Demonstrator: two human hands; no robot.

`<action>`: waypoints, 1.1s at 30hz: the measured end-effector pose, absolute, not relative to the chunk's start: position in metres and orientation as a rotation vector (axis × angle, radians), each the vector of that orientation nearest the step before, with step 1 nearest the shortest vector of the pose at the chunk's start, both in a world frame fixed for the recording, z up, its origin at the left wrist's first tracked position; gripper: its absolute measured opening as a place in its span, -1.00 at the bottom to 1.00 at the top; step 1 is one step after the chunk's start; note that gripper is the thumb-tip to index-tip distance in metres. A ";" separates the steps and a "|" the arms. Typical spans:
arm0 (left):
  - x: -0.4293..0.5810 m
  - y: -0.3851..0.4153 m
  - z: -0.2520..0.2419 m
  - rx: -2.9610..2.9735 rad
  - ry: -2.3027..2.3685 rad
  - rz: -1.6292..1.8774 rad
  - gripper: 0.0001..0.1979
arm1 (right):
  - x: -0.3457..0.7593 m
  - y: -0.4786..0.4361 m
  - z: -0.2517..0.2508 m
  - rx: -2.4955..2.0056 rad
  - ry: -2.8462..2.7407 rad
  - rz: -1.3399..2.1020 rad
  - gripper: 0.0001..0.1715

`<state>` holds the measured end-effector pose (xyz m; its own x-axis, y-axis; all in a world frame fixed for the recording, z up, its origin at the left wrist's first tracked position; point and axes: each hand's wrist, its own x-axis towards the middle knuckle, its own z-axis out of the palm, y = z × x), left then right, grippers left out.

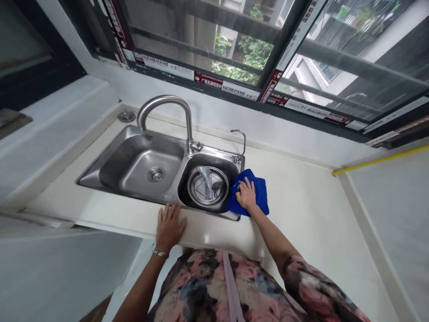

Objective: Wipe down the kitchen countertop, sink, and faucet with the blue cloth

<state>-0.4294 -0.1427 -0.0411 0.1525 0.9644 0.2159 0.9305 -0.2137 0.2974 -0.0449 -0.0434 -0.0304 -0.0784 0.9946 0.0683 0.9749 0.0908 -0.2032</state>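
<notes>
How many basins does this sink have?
2: the larger basin on the left, drain showing, and the smaller basin on the right, holding a perforated metal bowl. The blue cloth under the right hand covers part of the sink's right rim.

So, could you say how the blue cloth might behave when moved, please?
The cloth is probably floppy, since it drapes over the rim of the sink. It looks thin, so likely light. Lying loosely spread, it may bunch up if pushed.

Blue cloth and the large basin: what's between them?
In the head view, the smaller basin, holding a metal strainer, lies between the blue cloth and the large basin.
</notes>
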 end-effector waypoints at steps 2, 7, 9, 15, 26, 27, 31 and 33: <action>-0.428 -0.143 -0.041 2.319 1.890 0.559 -0.42 | -0.051 -0.069 -0.033 -1.968 -2.165 0.154 -0.69; -0.430 -0.142 -0.047 2.328 1.847 0.578 -0.40 | -0.062 -0.134 -0.045 -1.880 -2.127 0.156 -0.69; -0.436 -0.141 -0.049 2.313 1.794 0.604 -0.41 | -0.063 -0.157 -0.050 -1.861 -2.077 0.161 -0.67; -0.478 -0.141 -0.046 2.084 1.933 0.823 -0.54 | -0.064 -0.196 -0.051 -1.895 -2.025 0.158 -0.61; -0.481 -0.143 -0.042 1.976 2.074 0.950 -0.49 | -0.058 -0.097 -0.023 -2.193 -2.152 0.133 -0.58; -0.482 -0.143 -0.042 1.968 2.075 0.947 -0.48 | -0.056 -0.084 -0.022 -2.219 -2.144 0.127 -0.58; -0.484 -0.143 -0.040 1.920 2.072 0.929 -0.46 | -0.051 -0.036 -0.022 -2.327 -2.084 0.103 -0.56; -0.484 -0.143 -0.039 1.897 2.074 0.908 -0.48 | -0.048 -0.014 -0.024 -2.366 -2.043 0.098 -0.55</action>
<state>-0.4836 -0.1425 -0.0390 -0.1650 0.9513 0.2603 0.8364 -0.0049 0.5482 -0.0483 -0.0141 -0.0236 0.1445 0.9888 -0.0386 0.9879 -0.1464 -0.0514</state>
